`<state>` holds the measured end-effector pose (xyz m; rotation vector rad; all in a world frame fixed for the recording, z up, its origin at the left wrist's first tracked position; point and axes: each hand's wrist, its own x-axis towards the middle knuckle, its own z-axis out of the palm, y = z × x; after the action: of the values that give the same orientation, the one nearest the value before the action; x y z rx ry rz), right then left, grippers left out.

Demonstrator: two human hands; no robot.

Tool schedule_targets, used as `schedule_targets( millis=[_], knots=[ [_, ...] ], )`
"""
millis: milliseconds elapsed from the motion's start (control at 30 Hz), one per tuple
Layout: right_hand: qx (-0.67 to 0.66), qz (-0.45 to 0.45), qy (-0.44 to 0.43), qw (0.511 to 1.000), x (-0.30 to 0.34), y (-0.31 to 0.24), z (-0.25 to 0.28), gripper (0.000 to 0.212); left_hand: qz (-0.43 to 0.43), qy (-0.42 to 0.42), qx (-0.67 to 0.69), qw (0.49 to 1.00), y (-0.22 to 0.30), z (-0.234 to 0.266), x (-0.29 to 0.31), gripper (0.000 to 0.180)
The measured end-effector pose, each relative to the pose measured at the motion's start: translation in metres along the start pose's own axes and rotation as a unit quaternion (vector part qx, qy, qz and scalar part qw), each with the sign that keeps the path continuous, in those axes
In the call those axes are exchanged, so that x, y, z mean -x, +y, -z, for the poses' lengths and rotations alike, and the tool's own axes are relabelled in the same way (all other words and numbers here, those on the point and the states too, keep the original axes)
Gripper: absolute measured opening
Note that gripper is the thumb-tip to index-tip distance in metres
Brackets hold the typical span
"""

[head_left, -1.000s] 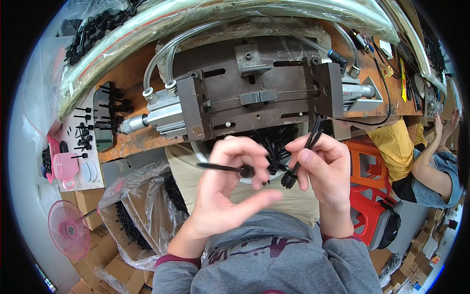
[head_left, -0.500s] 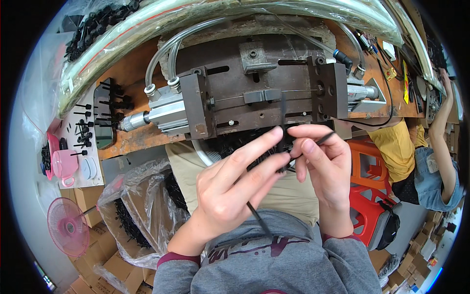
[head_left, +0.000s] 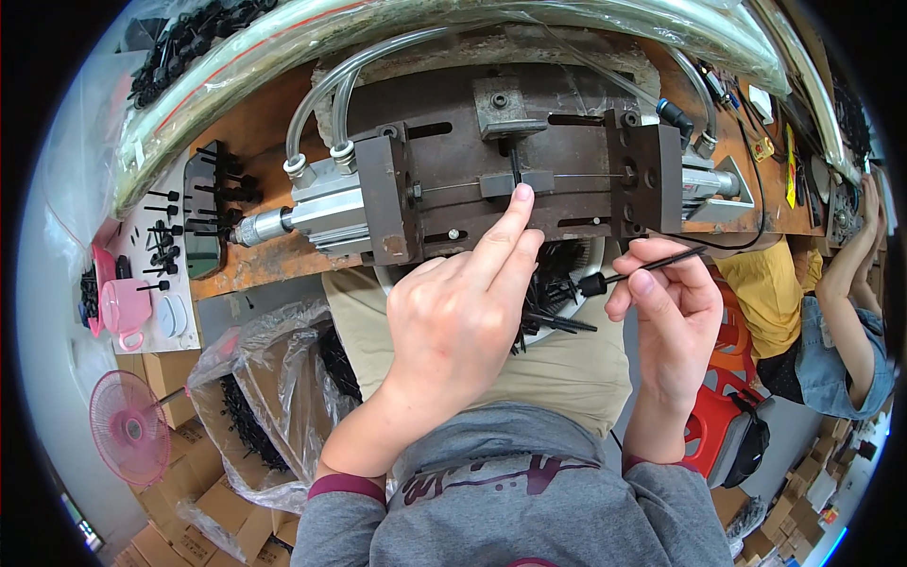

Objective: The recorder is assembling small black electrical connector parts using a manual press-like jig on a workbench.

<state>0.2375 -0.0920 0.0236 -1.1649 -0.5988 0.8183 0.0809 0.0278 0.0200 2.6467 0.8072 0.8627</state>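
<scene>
Head view: you're looking down at your own two hands over the bench, grey sleeves coming up from the bottom edge.
Left hand: yours (head_left: 463,312) is back-side up, index finger stretched out, its tip right at the near end of a thin black rod (head_left: 515,163). Thumb's hidden, so I can't tell if you're pinching anything.
Rod on the fixture: lies across the small grey block (head_left: 539,180) mid-plate, pointing away from you toward the bracket (head_left: 512,127).
Right hand: yours (head_left: 675,293) has thumb and fingers drawn in narrow around a black stemmed part (head_left: 593,284), round head toward the left hand, stem angling up to the right.
Bin: pale tub (head_left: 593,253) below the fixture, loaded with black parts. A few spiky ones poke out beside your left fingers; can't tell if any touch.
Fixture: dark metal plate (head_left: 444,156) with a silver cylinder (head_left: 331,208) at the left end, another (head_left: 697,181) at the right, clear hoses (head_left: 338,113) running off.
Left side: pink cup (head_left: 125,304) near more black parts, pink fan (head_left: 130,427) lower down, clear plastic bag (head_left: 302,416) beside your leg.
Right side: red stool (head_left: 713,416), plus another person (head_left: 841,354) in denim, arms raised.
</scene>
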Motion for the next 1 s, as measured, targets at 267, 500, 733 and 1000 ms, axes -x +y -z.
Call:
schedule_targets(
  millis=[267, 500, 733, 1000],
  knots=[
    [-0.010, -0.036, 0.014, 0.999, 0.003, -0.003, 0.004, 0.017, 0.012, -0.009, 0.006, 1.000, 0.003, 0.001, -0.002, 0.024],
    [-0.041, -0.061, 0.006, 0.997, 0.004, 0.001, -0.001, 0.014, 0.007, -0.001, 0.010, 1.000, 0.001, 0.001, -0.002, 0.023],
    [-0.060, -0.078, -0.003, 0.995, 0.001, 0.005, -0.005, 0.021, -0.074, -0.039, 0.261, 0.962, 0.010, 0.022, 0.015, 0.041],
    [-0.046, -0.071, -0.035, 0.996, 0.002, 0.009, -0.014, 0.011, -0.082, -0.012, 0.229, 0.970, 0.012, 0.015, 0.022, 0.029]
  ],
)
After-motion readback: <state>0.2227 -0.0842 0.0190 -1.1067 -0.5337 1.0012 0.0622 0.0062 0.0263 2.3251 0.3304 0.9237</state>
